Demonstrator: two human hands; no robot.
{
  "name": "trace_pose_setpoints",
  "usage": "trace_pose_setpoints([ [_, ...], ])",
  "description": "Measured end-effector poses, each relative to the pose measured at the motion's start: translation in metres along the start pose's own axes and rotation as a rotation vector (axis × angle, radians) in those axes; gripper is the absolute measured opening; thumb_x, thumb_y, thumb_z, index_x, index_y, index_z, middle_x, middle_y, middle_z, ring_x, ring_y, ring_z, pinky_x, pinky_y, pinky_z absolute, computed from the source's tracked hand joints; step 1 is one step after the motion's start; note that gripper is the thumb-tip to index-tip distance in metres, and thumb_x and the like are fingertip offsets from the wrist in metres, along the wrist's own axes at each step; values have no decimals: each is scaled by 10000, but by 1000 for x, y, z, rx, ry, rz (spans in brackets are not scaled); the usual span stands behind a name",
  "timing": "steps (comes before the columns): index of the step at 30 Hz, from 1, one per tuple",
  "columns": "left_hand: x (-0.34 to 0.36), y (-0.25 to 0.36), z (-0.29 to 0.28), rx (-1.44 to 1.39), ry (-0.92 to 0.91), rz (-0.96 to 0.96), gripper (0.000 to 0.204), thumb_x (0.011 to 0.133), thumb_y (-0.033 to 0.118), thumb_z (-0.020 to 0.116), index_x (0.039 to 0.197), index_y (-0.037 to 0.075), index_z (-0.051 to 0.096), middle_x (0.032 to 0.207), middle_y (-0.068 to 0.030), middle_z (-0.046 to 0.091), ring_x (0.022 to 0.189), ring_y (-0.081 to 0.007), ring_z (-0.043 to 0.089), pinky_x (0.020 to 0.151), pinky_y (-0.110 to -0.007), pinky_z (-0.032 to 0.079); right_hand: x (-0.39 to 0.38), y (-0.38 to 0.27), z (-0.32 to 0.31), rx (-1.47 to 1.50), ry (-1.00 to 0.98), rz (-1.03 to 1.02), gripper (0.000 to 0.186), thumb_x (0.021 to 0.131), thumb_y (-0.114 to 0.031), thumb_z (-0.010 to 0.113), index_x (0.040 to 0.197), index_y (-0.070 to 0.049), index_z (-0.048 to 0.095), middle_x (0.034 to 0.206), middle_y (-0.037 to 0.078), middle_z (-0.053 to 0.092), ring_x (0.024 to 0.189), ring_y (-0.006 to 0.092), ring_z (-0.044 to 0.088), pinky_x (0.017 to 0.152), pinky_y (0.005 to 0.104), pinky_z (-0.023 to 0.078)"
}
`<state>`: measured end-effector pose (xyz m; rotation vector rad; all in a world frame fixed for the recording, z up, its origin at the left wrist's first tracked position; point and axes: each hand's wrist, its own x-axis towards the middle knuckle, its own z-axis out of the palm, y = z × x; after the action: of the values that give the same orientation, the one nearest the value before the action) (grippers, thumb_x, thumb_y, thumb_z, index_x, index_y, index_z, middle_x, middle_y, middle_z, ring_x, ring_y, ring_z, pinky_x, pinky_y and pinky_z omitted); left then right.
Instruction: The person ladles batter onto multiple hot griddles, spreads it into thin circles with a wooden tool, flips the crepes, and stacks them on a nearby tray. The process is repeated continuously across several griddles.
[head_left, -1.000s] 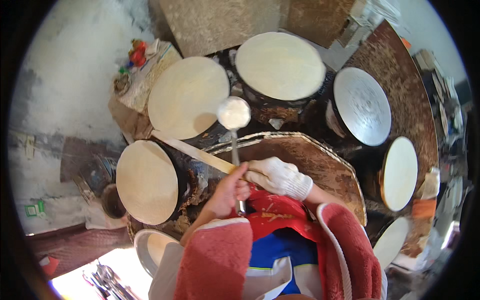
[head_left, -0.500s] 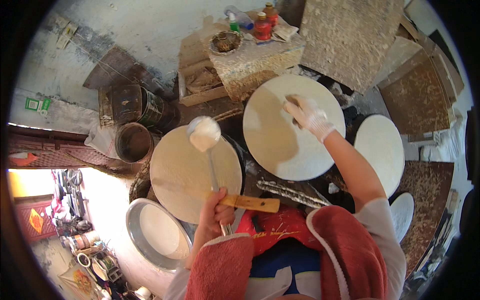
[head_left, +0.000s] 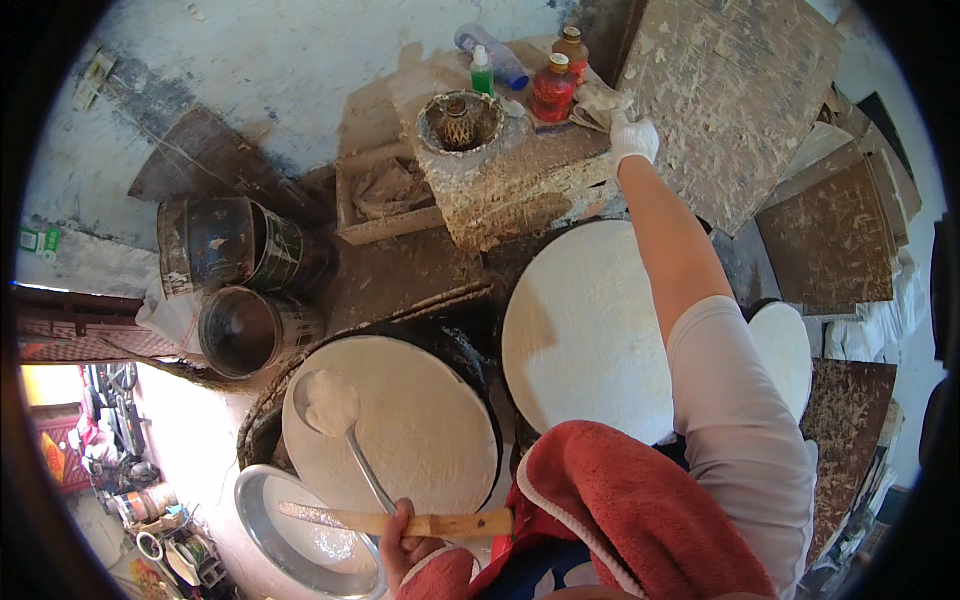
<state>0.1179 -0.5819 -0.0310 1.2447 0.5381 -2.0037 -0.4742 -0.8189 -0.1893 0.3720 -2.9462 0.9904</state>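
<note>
My left hand (head_left: 408, 535) is closed round the handle of a metal ladle (head_left: 328, 402) and a flat wooden spreader (head_left: 455, 525), held crosswise. The ladle's bowl has whitish batter in it and hangs over the left round griddle (head_left: 400, 420), whose top is pale all over. The spreader's wet end reaches above a metal basin (head_left: 255, 530) of white batter. Stretched far forward, my right hand (head_left: 634, 140) wears a white glove. Its fingers are at a crumpled pale cloth (head_left: 598, 103) on a crusted block and seem closed on its edge.
A second pale round griddle (head_left: 580, 330) lies under my right arm, a third (head_left: 783, 350) beyond it. The crusted block (head_left: 520, 185) bears red bottles (head_left: 553, 88), a green bottle (head_left: 482, 72) and a bowl (head_left: 460, 122). Buckets (head_left: 240, 330) stand left; a crusted board (head_left: 725, 100) leans right.
My right hand has gone from over the middle griddle forward to the cloth. My left hand, with ladle and spreader, sits lower in view, and the view itself has shifted.
</note>
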Motion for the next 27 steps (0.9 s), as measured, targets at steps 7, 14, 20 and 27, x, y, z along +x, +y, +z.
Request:
trace_pose_setpoints([
  [7, 11, -12, 25, 199, 133, -118, 474, 905, 421, 623, 551, 216, 383, 455, 39, 378, 400, -99, 389, 377, -258, 287, 56, -10, 49, 205, -206, 175, 535, 766, -390, 663, 1093, 34, 657, 1123, 254, 650, 1073, 366, 627, 919, 399, 488],
  [14, 8, -37, 67, 367, 10, -14, 254, 927, 266, 615, 727, 195, 476, 506, 97, 309, 365, -49, 314, 335, -220, 223, 13, 17, -42, 886, -261, 162, 241, 846, -128, 569, 1064, -28, 593, 747, 86, 572, 695, 199, 564, 600, 362, 468],
  [20, 11, -81, 103, 647, -114, -52, 253, 973, 255, 554, 763, 193, 428, 493, 105, 253, 347, -34, 253, 318, -219, 193, -49, 122, -231, 999, -299, 333, 333, 834, -71, 503, 1152, -84, 599, 749, 22, 508, 577, 127, 459, 451, 289, 362],
  [27, 32, -166, 100, 1079, -325, -305, 181, 999, 273, 485, 908, 163, 597, 446, 110, 183, 324, -46, 207, 291, -221, 214, -173, 336, -446, 1170, -227, 270, 519, 874, -362, 664, 1239, -27, 510, 971, 96, 634, 721, 148, 607, 534, 300, 505],
])
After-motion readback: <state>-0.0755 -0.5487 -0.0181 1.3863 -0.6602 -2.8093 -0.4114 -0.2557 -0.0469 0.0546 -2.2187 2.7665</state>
